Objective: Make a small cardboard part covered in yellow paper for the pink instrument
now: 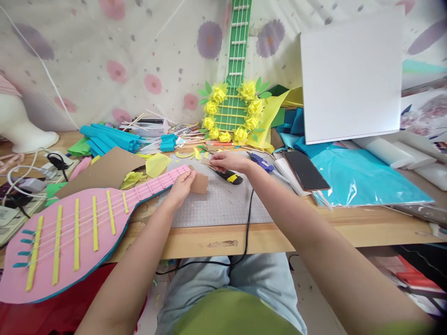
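My left hand is closed around the neck end of a pink cardboard guitar with yellow strips, white strings and a blue edge. A small brown cardboard piece sticks out beside its fingers at the neck's tip; whether it is joined to the neck I cannot tell. Further back over the grey cutting mat, my right hand has its fingers pressed together. What they pinch is too small to make out. Just below that hand lies a black and yellow utility knife, and a blue glue gun rests to its right.
A green guitar with yellow paper roses stands at the back. Blue crepe rolls and brown cardboard lie left. On the right are a phone, blue wrapped paper and a white board. A black cord hangs over the edge.
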A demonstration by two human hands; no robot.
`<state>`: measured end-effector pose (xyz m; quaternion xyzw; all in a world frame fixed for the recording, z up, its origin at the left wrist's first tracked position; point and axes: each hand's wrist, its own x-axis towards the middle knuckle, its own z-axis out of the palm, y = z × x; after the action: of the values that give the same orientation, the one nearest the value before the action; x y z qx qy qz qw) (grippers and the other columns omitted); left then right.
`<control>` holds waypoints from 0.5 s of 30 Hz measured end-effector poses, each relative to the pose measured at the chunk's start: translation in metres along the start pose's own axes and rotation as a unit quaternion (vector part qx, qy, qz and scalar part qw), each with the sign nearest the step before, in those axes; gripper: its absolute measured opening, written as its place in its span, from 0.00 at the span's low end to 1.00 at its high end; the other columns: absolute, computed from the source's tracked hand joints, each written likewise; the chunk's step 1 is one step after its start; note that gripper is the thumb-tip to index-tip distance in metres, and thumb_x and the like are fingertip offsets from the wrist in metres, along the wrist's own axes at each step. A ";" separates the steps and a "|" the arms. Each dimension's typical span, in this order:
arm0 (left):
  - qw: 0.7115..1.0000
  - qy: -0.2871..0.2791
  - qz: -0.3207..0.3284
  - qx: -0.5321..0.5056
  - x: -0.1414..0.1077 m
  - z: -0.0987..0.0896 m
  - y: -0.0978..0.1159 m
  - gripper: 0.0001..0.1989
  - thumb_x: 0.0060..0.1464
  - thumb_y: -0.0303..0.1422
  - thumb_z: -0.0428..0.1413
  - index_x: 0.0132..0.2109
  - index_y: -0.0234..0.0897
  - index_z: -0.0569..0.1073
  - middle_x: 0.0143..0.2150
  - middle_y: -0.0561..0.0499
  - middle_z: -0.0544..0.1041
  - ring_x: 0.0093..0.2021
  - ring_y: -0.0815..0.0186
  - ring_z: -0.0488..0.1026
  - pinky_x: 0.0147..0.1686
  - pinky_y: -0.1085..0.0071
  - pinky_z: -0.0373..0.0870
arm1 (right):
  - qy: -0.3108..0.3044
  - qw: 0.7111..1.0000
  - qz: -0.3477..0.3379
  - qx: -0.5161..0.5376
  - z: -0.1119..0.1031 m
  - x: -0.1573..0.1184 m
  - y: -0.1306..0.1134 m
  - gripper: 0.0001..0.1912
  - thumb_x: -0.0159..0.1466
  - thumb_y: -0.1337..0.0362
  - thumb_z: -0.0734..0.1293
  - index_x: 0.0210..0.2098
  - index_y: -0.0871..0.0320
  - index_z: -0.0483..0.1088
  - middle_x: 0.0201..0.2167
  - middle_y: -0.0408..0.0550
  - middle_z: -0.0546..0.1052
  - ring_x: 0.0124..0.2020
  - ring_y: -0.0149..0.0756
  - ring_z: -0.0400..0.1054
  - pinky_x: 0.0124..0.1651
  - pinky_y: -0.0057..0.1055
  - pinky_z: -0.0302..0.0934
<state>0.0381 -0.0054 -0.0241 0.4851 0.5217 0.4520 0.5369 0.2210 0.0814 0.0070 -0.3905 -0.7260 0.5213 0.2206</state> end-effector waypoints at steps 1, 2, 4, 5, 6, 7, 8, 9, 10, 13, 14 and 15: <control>1.000 -0.002 -0.012 -0.011 0.000 0.000 -0.001 0.26 0.42 0.53 0.54 0.37 0.34 0.71 0.27 0.49 0.74 0.30 0.63 0.70 0.30 0.68 0.66 | 0.044 0.999 0.015 0.006 0.000 0.002 0.001 0.09 0.63 0.61 0.58 0.32 0.58 0.65 0.26 0.44 0.71 0.23 0.25 0.62 0.28 0.24 0.58; 1.000 -0.005 -0.023 -0.019 0.000 0.000 -0.001 0.26 0.43 0.53 0.54 0.38 0.34 0.71 0.27 0.48 0.73 0.29 0.63 0.71 0.30 0.67 0.66 | 0.104 0.994 0.032 -0.002 0.000 0.003 0.003 0.10 0.63 0.60 0.57 0.38 0.59 0.66 0.30 0.47 0.73 0.26 0.27 0.65 0.31 0.26 0.60; 0.999 0.000 -0.034 -0.011 0.001 0.002 -0.003 0.25 0.44 0.52 0.53 0.39 0.34 0.72 0.27 0.48 0.74 0.29 0.62 0.71 0.29 0.67 0.66 | 0.213 0.973 0.060 -0.071 0.000 0.006 0.006 0.17 0.63 0.59 0.58 0.49 0.59 0.63 0.38 0.52 0.74 0.33 0.32 0.68 0.37 0.30 0.61; 0.999 0.010 -0.030 0.006 0.002 0.003 -0.004 0.24 0.44 0.51 0.53 0.39 0.34 0.72 0.29 0.47 0.74 0.30 0.63 0.71 0.29 0.68 0.66 | 0.231 0.962 0.071 -0.127 0.000 0.006 0.008 0.20 0.62 0.58 0.60 0.52 0.59 0.61 0.40 0.54 0.74 0.36 0.35 0.69 0.39 0.32 0.61; 0.999 0.023 -0.021 0.030 0.003 0.004 -0.005 0.23 0.44 0.50 0.54 0.38 0.34 0.73 0.31 0.47 0.74 0.32 0.63 0.71 0.31 0.68 0.66 | 0.230 0.952 0.080 -0.184 0.001 0.004 0.010 0.23 0.60 0.57 0.62 0.53 0.59 0.61 0.41 0.54 0.74 0.39 0.38 0.69 0.42 0.34 0.60; 0.998 0.038 -0.011 0.054 0.005 0.006 -0.006 0.21 0.44 0.48 0.55 0.37 0.34 0.73 0.33 0.47 0.75 0.33 0.63 0.70 0.32 0.69 0.65 | 0.217 0.944 0.088 -0.232 0.002 0.002 0.012 0.25 0.59 0.57 0.64 0.53 0.59 0.62 0.41 0.55 0.74 0.41 0.41 0.69 0.43 0.35 0.59; 0.996 0.051 -0.003 0.076 0.007 0.008 -0.007 0.20 0.44 0.45 0.55 0.37 0.33 0.74 0.34 0.47 0.75 0.35 0.63 0.70 0.33 0.69 0.65 | 0.203 0.937 0.097 -0.267 0.003 -0.001 0.013 0.25 0.58 0.57 0.65 0.53 0.59 0.62 0.41 0.55 0.74 0.42 0.43 0.68 0.43 0.36 0.59; 0.994 0.059 0.003 0.090 0.008 0.011 -0.008 0.19 0.43 0.43 0.56 0.39 0.33 0.73 0.34 0.47 0.75 0.35 0.63 0.70 0.35 0.69 0.65 | 0.192 0.932 0.107 -0.290 0.004 -0.005 0.014 0.24 0.57 0.58 0.65 0.52 0.59 0.63 0.41 0.55 0.75 0.43 0.45 0.68 0.43 0.36 0.59; 0.994 0.059 0.005 0.094 0.010 0.013 -0.009 0.19 0.42 0.40 0.57 0.41 0.32 0.73 0.34 0.47 0.75 0.36 0.63 0.70 0.36 0.69 0.65 | 0.186 0.927 0.116 -0.303 0.005 -0.008 0.015 0.24 0.58 0.59 0.65 0.52 0.60 0.64 0.42 0.55 0.74 0.43 0.45 0.68 0.44 0.36 0.59; 0.997 0.016 0.007 0.078 0.015 0.018 -0.009 0.29 0.38 0.35 0.60 0.50 0.32 0.66 0.37 0.46 0.75 0.36 0.63 0.71 0.37 0.67 0.66 | 0.192 0.918 0.110 -0.330 0.007 -0.016 0.018 0.25 0.58 0.62 0.63 0.55 0.62 0.61 0.49 0.58 0.70 0.48 0.45 0.65 0.47 0.37 0.58; 0.997 -0.005 0.010 0.074 0.016 0.018 -0.009 0.33 0.35 0.33 0.62 0.52 0.33 0.64 0.39 0.45 0.75 0.36 0.63 0.72 0.37 0.66 0.67 | 0.197 0.913 0.099 -0.343 0.007 -0.018 0.020 0.28 0.58 0.61 0.64 0.56 0.64 0.59 0.52 0.60 0.67 0.51 0.46 0.63 0.50 0.37 0.57; 0.997 -0.026 0.015 0.073 0.017 0.018 -0.009 0.36 0.33 0.31 0.63 0.53 0.33 0.62 0.41 0.45 0.74 0.37 0.62 0.72 0.37 0.66 0.68 | 0.201 0.907 0.085 -0.360 0.007 -0.020 0.022 0.32 0.57 0.61 0.64 0.59 0.64 0.56 0.55 0.61 0.63 0.54 0.47 0.60 0.53 0.37 0.55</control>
<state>0.0567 0.0098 -0.0354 0.5420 0.5323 0.4079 0.5065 0.2347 0.0646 -0.0141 -0.6004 -0.7684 0.1522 0.1610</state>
